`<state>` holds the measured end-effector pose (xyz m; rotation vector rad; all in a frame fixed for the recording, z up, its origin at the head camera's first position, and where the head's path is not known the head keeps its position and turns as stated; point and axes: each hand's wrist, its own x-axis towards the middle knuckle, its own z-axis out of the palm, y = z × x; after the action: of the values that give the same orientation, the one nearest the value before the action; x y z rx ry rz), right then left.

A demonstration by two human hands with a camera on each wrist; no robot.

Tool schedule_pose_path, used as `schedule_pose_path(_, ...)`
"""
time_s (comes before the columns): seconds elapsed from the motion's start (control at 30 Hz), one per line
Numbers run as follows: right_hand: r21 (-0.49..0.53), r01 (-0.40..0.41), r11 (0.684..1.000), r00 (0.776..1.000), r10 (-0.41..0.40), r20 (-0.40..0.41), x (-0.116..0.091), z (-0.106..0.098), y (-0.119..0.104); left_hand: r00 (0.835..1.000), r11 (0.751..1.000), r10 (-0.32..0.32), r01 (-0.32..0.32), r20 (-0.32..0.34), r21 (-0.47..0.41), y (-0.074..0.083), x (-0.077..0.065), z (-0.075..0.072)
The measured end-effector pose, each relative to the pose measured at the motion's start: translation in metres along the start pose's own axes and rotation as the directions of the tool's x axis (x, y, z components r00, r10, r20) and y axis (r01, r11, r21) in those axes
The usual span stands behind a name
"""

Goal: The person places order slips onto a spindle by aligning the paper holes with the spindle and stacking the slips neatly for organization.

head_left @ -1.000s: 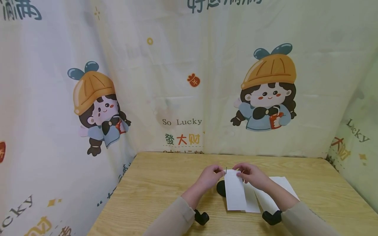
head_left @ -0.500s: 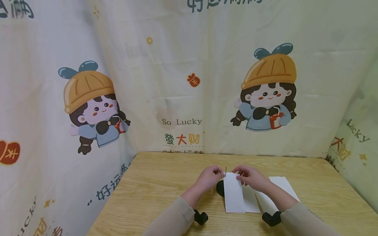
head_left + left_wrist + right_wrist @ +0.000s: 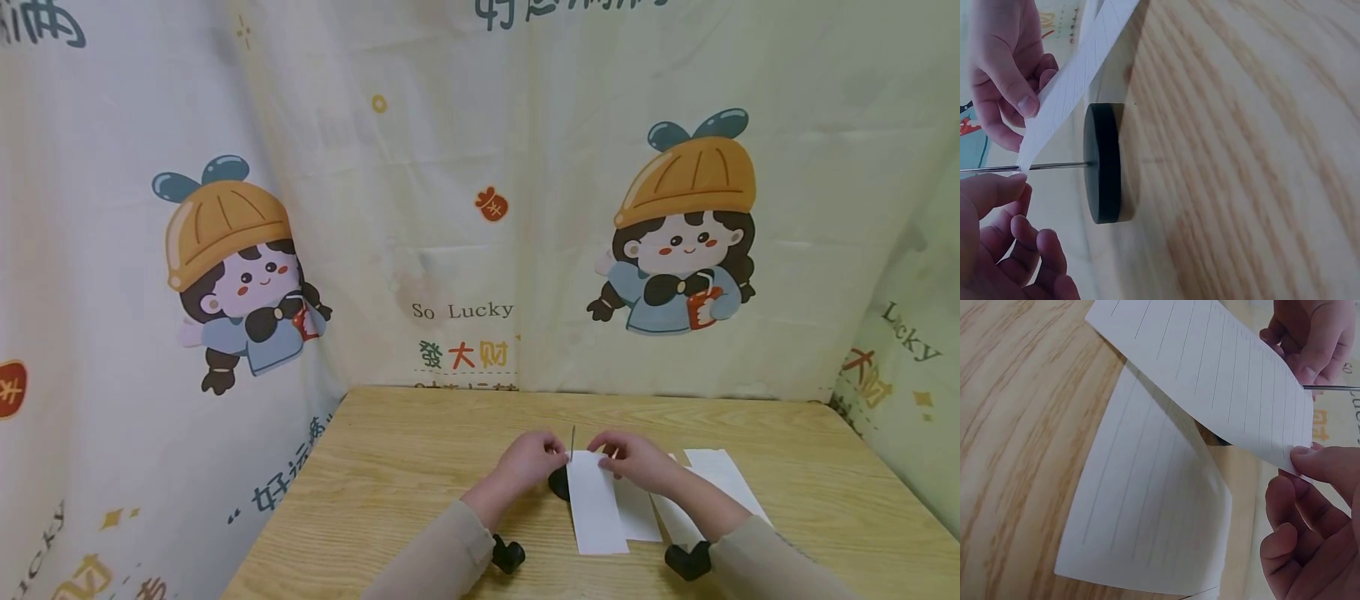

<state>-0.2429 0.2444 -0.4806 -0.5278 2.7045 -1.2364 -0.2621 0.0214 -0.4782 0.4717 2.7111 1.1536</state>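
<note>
A bill spike stands upright on the table, with a round black base and a thin metal rod. One corner of a lined white paper slip is pierced by the rod, partway up above the base. My left hand pinches that corner right beside the rod. At the slip's other top corner, my right hand holds the edge between thumb and fingers. The slip slopes down toward me. In the head view it covers part of the base.
A second lined slip lies on the wooden table, partly under the held one. More white paper lies to the right, partly behind my right forearm. A printed curtain hangs behind the table.
Both hands and the held slip have come down along the rod, so more of the rod's tip shows above the paper. The slip's lower edge has shifted toward me.
</note>
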Motion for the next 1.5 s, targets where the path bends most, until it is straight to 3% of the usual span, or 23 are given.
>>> schedule_pose_path(0.17, -0.021, 0.016, 1.0, 1.0, -0.016, 0.013, 0.0, 0.002, 0.006, 1.0, 0.998, 0.002, -0.002, 0.002, 0.059, -0.003, 0.002, 0.005)
schedule_pose_path(0.43, -0.051, 0.023, 0.998, 0.999, -0.022, 0.028, 0.002, 0.008, 0.015, 0.998, 0.992, -0.056, 0.054, 0.017, 0.112, -0.006, 0.002, 0.012)
schedule_pose_path(0.97, -0.145, -0.013, 0.989, 0.999, 0.019, 0.037, -0.002, 0.015, 0.007, 1.0, 0.947, -0.022, 0.018, 0.009, 0.32, -0.003, 0.002, 0.017)
schedule_pose_path(1.23, -0.17, -0.018, 0.985, 0.999, 0.025, 0.037, -0.003, 0.016, 0.007, 1.0, 0.943, -0.026, 0.022, 0.008, 0.333, -0.004, 0.003, 0.019)
schedule_pose_path(1.5, -0.197, -0.053, 0.979, 0.998, 0.058, 0.02, -0.004, 0.011, 0.012, 0.998, 0.959, -0.06, 0.053, 0.016, 0.279, -0.008, -0.002, 0.013)
